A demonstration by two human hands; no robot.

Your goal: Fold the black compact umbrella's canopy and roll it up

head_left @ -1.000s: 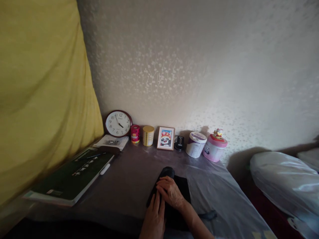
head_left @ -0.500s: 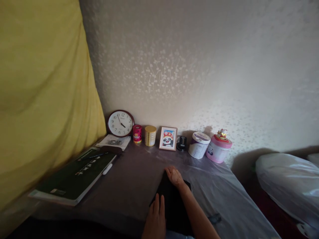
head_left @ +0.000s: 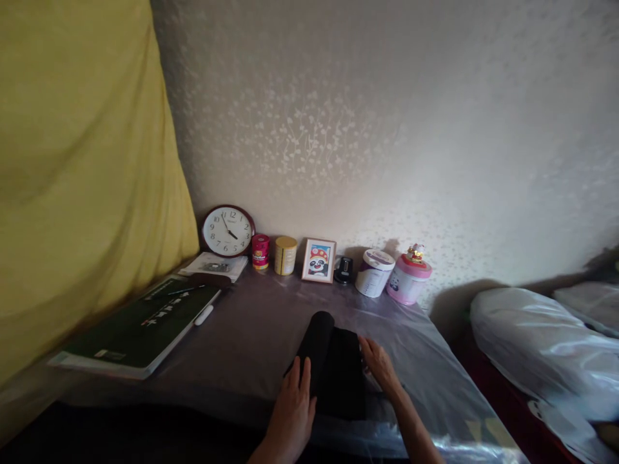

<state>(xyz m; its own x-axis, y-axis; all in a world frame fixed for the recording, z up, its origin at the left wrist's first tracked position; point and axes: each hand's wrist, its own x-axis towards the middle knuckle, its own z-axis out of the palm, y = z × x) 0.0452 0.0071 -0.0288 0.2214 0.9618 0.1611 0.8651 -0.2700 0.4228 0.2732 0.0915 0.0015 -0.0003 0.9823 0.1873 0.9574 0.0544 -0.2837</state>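
Observation:
A black cloth (head_left: 344,374) lies on the plastic-covered table (head_left: 242,348), its left side raised in a thick roll or fold. My left hand (head_left: 294,409) rests against the lower left of that roll, fingers stretched out and slightly apart. At the cloth's upper right edge is my right hand (head_left: 380,364), its fingers closed on the edge. The fingertips of the right hand are partly hidden.
Along the wall stand a clock (head_left: 228,231), a red can (head_left: 260,251), a yellow can (head_left: 285,256), a framed panda picture (head_left: 318,261), a black object (head_left: 343,270) and two tubs (head_left: 375,273). A green book (head_left: 145,322) lies left; plastic-wrapped bundles (head_left: 541,341) sit right.
The black cloth's left side has risen into a roll. My right hand has moved right and down, from the cloth's top to its right edge. The camera view has shifted slightly.

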